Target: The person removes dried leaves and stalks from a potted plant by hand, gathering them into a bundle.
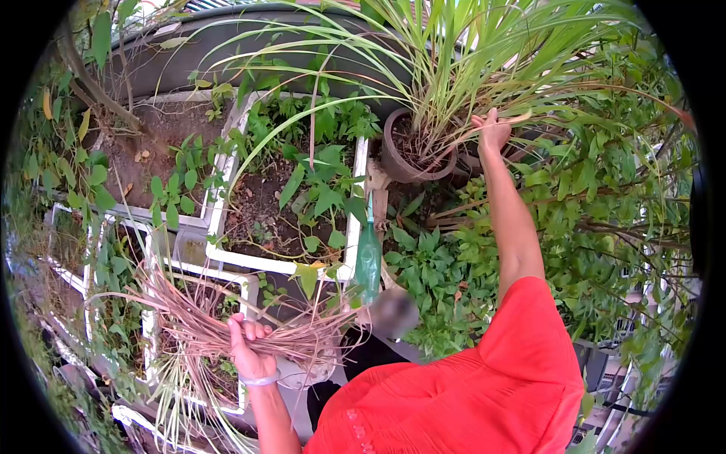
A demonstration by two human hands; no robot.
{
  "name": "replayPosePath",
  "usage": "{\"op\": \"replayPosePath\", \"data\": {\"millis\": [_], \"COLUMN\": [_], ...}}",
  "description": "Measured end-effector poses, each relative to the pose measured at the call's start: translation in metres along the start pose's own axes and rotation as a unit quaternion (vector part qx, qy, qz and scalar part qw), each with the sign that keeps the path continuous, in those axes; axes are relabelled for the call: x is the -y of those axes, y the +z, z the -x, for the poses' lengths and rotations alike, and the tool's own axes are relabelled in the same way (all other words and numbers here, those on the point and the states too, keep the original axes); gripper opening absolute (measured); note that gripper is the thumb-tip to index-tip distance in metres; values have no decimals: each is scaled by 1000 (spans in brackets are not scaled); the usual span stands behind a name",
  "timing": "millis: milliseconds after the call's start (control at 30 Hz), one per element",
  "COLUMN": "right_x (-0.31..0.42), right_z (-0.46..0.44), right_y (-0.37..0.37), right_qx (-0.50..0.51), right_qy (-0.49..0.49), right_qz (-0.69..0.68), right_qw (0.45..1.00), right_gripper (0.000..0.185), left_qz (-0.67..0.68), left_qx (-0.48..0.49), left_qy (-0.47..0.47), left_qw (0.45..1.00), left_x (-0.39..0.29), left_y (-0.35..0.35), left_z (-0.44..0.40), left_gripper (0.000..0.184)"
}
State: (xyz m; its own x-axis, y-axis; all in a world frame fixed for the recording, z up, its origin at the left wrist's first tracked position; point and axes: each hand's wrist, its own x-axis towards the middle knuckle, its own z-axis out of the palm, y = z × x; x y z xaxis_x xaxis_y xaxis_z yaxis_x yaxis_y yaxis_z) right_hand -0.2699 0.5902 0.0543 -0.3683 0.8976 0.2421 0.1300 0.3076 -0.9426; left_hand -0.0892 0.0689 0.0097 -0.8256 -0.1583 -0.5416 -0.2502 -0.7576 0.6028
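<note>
My left hand (248, 349) is closed around a large bundle of dry grass leaves (189, 310). The bundle is mostly brown, with paler green-yellow ends hanging down at the lower left. My right hand (493, 135) reaches to the side of a tall, green grass plant (446, 68), its fingers at a dry, yellowish grass blade (514, 119) that it seems to pinch. The clump grows in a round brown pot (393, 155), with dry stalks around its base. Part of the right fingers is hard to make out against the leaves.
White-framed planter beds (283, 263) with soil and leafy plants lie at the left and middle. A green plastic bottle (368, 261) stands upside down beside one frame. Dense leafy shrubs (590, 189) fill the right. A dark curved wall (302, 49) runs behind.
</note>
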Motion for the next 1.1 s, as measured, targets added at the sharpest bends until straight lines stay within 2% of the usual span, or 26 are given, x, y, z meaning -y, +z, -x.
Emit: {"op": "replayPosePath", "data": {"millis": [33, 67, 100, 133, 167, 200, 233, 300, 367, 433, 567, 633, 667, 733, 800, 833, 900, 933, 967, 1000, 1100], "right_x": [10, 8, 3, 22, 22, 21, 26, 55, 80, 95, 126, 126, 121, 106, 108, 136, 157, 165, 169, 171, 170], "right_z": [-7, -18, -32, -25, -29, -38, -42, -49, -57, -70, -79, -107, -108, -147, -158, -110, -70, -61, -56, -59, -56], "right_y": [7, 9, 17, 19, 26, 37, 45, 56, 69, 86, 97, 90, 110, 119, 105, 103, 107, 112, 115, 117, 115], "right_qx": [-46, -36, -31, 26, 27, 29, 30, 71, 110, 109, 106, 27, -133, -160, 57, 142, 390, 270, 140, 104, 109], "right_qy": [45, 45, 50, 27, -87, -200, -311, -211, -169, -208, -216, -100, -79, -18, -17, -58, -96, -171, -240, -270, -312], "right_qz": [-63, -80, -59, 95, 195, 290, 377, 382, 326, 293, 198, 128, 132, 67, 75, 148, 105, 206, 302, 314, 289], "right_qw": [996, 995, 996, 995, 977, 935, 872, 897, 924, 927, 950, 986, 979, 985, 995, 977, 910, 925, 912, 904, 898], "right_gripper": [36, 31, 35, 34, 33, 33, 33, 25, 22, 23, 28, 25, 30, 38, 32, 26, 27, 28, 29, 29, 29], "left_qz": [-1, -1, -2, -4, -6, -7, -8, 6, 24, 16, 17, 27, 30, 34, 19, 12, 43, 47, 50, 48, 44], "left_qx": [-8, -15, -23, -28, -32, -35, -39, -41, -41, -58, -47, -46, -48, -52, -72, -79, -54, -40, -25, -13, 34], "left_qy": [2, 4, 7, 8, 9, 11, 11, 11, 8, 17, 14, 15, 18, 28, 42, 49, 44, 47, 49, 66, 128], "left_qw": [1000, 1000, 1000, 1000, 999, 999, 999, 999, 999, 998, 999, 998, 998, 998, 996, 996, 997, 997, 997, 997, 990], "left_x": [1, 2, 3, 4, 4, 5, 7, 9, 11, 12, 14, 13, 11, 8, 1, -3, -16, -24, -33, -42, -85], "left_y": [-1, -2, -3, -3, -3, -2, -2, -1, -3, 5, 6, 4, 2, -3, -9, -12, -17, -19, -20, -19, -28], "left_z": [1, 0, 0, 0, -1, -1, -1, -5, -8, -8, -11, -10, -10, -10, -9, -9, -7, -4, -2, 0, 5], "left_gripper": [22, 22, 22, 22, 22, 22, 22, 22, 22, 22, 22, 22, 22, 22, 21, 21, 21, 21, 21, 21, 19]}}
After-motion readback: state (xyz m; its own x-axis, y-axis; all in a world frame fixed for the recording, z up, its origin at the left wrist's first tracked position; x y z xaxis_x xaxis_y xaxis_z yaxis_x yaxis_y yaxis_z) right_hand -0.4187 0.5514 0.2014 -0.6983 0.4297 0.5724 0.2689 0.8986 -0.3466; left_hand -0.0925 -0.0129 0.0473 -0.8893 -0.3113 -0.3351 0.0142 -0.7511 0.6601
